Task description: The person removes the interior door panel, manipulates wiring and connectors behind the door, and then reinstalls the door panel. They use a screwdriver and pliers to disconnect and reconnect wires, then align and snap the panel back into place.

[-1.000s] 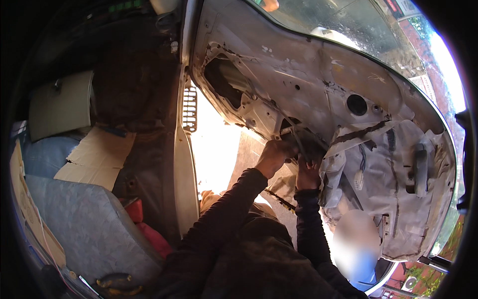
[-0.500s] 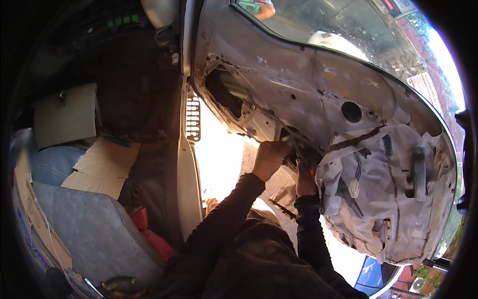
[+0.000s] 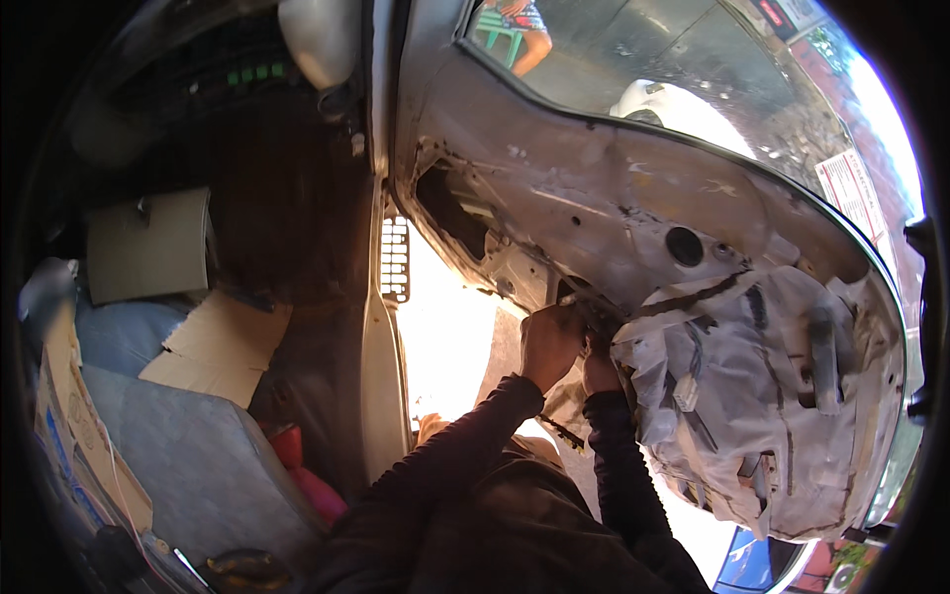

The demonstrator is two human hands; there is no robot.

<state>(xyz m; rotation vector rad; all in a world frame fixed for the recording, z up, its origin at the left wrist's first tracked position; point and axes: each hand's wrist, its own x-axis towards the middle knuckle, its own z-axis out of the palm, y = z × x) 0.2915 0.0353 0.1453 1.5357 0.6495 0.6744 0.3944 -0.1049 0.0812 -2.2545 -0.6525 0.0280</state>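
An open vehicle door point(image 3: 623, 183) shows bare, scuffed metal inside, with crumpled plastic sheeting point(image 3: 752, 396) over its rear half and a dangling connector point(image 3: 685, 391). My left hand point(image 3: 547, 342) reaches into a small opening point(image 3: 572, 297) low in the door's middle, fingers curled round something hidden there. My right hand point(image 3: 600, 361) is just beside it, partly behind my left hand and the sheeting's edge, with its fingers bent at the same opening; what they hold is too dark to make out.
On the left are a grey seat point(image 3: 198, 465), cardboard pieces point(image 3: 218, 342), a red object point(image 3: 292, 455) and a yellow-handled tool point(image 3: 242, 569). The door pillar point(image 3: 381, 376) stands beside the gap. A seated person's leg point(image 3: 529, 49) and a white object point(image 3: 673, 124) show through the window.
My left hand has moved slightly right and down in the picture, closer to my right hand. The whole view has shifted, bringing the person's leg outside further into sight.
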